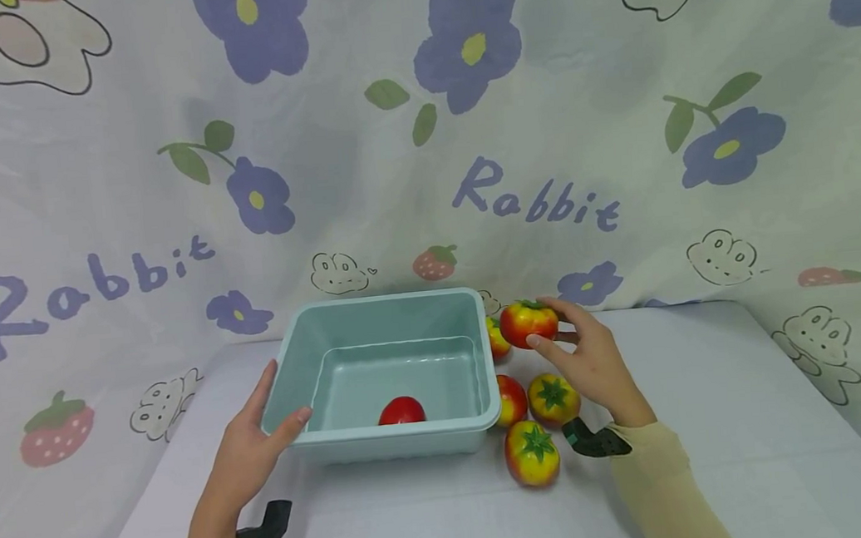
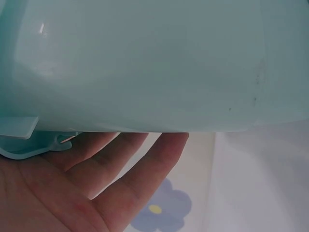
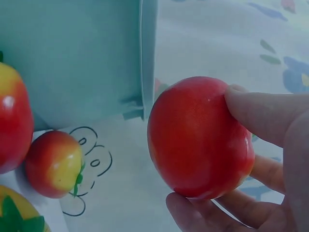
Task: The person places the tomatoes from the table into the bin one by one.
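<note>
My right hand (image 1: 590,362) pinches a red-and-yellow tomato (image 1: 528,325) between thumb and fingers, raised just beyond the right side of a pale teal plastic bin (image 1: 390,447). In the right wrist view the held tomato (image 3: 198,137) shows its smooth red side. My left hand (image 1: 244,457) grips the bin's left edge, thumb over the rim and fingers along the outside. Inside the bin lies one red tomato (image 1: 401,410), partly hidden by the front rim. Several more tomatoes, among them one near the front (image 1: 532,453), lie right of the bin, below my right hand.
The bin and fruit stand on a white-covered table (image 1: 733,414). Behind it hangs a pale cloth (image 1: 366,198) printed with flowers, rabbits and lettering. A dark strap-like piece (image 1: 596,441) sits at the right wrist, another (image 1: 267,526) at the left.
</note>
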Motion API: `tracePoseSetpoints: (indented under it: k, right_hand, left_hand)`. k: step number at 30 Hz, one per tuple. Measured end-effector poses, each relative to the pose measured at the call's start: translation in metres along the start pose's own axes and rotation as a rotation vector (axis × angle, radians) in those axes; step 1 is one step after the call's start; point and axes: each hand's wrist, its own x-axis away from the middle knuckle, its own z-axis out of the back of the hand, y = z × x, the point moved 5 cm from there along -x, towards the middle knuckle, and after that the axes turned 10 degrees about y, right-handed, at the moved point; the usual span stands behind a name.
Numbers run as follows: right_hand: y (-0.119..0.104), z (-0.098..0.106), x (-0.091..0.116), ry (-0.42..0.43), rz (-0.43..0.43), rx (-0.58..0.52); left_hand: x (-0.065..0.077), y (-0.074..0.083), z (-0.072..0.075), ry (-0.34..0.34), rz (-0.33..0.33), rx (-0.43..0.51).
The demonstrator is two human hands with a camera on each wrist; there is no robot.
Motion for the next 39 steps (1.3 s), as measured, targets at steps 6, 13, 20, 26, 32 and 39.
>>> tracePoseSetpoints:
  k: [6, 13, 20, 26, 32, 39]
  right_hand:
    - [-0.013, -0.001, 0.002, 0.014, 0.055, -0.027]
    - [-0.024, -0.003, 0.005, 0.023, 0.096, -0.045]
    - [-0.032, -0.004, 0.007, 0.024, 0.117, -0.056]
    - [-0.039, -0.006, 0.009, 0.022, 0.137, -0.064]
    - [-0.047, -0.010, 0.012, 0.017, 0.156, -0.061]
    - [-0.053, -0.014, 0.015, 0.000, 0.171, -0.052]
  left_hand:
    - [0.000, 0.000, 0.000, -0.003, 0.004, -0.005]
    - [0.000, 0.000, 0.000, -0.002, 0.011, -0.019]
    - [0.000, 0.001, 0.001, -0.001, 0.012, -0.022]
    - [0.000, 0.001, 0.000, -0.003, 0.011, -0.014]
    - [0.000, 0.000, 0.000, -0.002, 0.017, -0.022]
    - [0.000, 0.001, 0.000, -0.002, 0.005, -0.009]
